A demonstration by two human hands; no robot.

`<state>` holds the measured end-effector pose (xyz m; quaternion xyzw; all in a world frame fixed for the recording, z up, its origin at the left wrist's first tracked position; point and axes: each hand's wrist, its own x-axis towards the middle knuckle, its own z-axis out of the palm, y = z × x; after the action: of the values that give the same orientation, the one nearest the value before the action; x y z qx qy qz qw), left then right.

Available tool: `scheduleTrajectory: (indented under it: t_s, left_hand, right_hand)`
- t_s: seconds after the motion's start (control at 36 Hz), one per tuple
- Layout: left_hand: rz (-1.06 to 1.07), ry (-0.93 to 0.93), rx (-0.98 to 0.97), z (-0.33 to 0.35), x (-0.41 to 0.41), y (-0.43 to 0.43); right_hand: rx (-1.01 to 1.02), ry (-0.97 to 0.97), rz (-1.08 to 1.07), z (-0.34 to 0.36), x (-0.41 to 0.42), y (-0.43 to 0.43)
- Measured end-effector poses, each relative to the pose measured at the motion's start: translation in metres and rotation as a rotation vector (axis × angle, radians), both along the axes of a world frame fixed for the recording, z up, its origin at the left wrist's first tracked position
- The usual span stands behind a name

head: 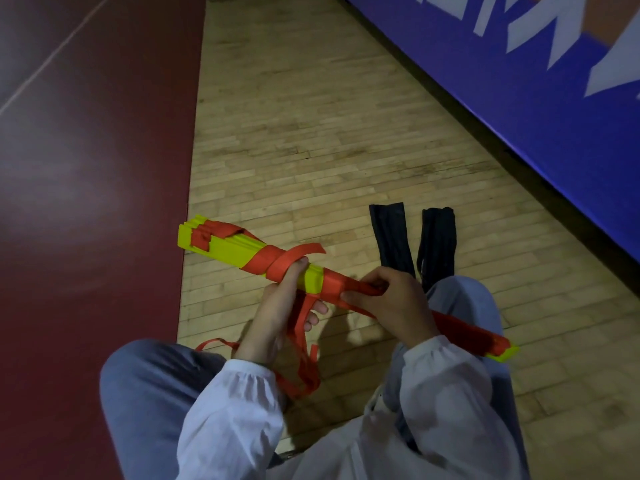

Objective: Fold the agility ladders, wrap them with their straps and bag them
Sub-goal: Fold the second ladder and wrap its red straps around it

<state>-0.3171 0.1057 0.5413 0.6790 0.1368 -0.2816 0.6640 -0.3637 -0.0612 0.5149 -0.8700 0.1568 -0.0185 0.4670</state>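
Over the wooden gym floor (pixel 311 133), the folded yellow agility ladder (pixel 225 249) is held across the knees, with two black bags (pixel 391 233) nearby. The left hand (pixel 273 313) grips the bundle; the right hand (pixel 391 306) pinches the orange strap (pixel 304 251). Best to pull each turn taut and flat.

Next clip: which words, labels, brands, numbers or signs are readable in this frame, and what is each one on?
Blue banner: large white letters, slanted and cut off by the frame edge. One looks like "M" or "W"; no whole word can be read.
Folded ladder: no text visible.
Red strap: no text visible.
Black bags: no text visible.
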Motion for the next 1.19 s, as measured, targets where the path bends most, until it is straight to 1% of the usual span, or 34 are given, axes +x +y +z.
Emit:
scheduleTrajectory:
  t_s: [0.14,0.22,0.36,0.5,0.67,0.78,0.97,1.08,1.19]
  left_hand:
    - [0.000,-0.071,-0.006,0.000,-0.004,0.002]
    - [0.003,-0.093,-0.011,0.000,-0.006,0.003]
    - [-0.031,-0.131,-0.001,0.000,-0.007,0.004]
    - [-0.050,-0.124,0.000,0.001,-0.008,0.005]
    - [-0.086,-0.073,-0.024,0.001,-0.004,0.006]
    - [-0.095,-0.007,-0.092,0.003,-0.002,0.006]
    - [-0.098,0.133,-0.128,0.009,-0.001,0.005]
    - [-0.097,0.163,-0.162,0.011,-0.001,0.004]
    - [-0.128,0.154,-0.144,0.009,0.001,0.005]
  right_hand:
    - [0.035,0.029,0.118,0.004,0.001,-0.008]
    - [0.063,0.072,0.148,0.009,0.000,-0.011]
    - [-0.038,0.193,0.206,0.008,-0.001,-0.013]
    - [-0.012,0.232,0.278,0.010,-0.002,-0.013]
    - [-0.022,0.190,0.227,0.007,-0.002,-0.010]
    - [-0.036,0.158,0.170,0.003,-0.001,-0.010]
    - [-0.048,0.126,0.111,0.003,-0.002,-0.006]
    - [-0.023,0.104,0.074,-0.001,0.000,-0.006]
    - [-0.044,0.101,0.060,0.001,-0.001,-0.004]
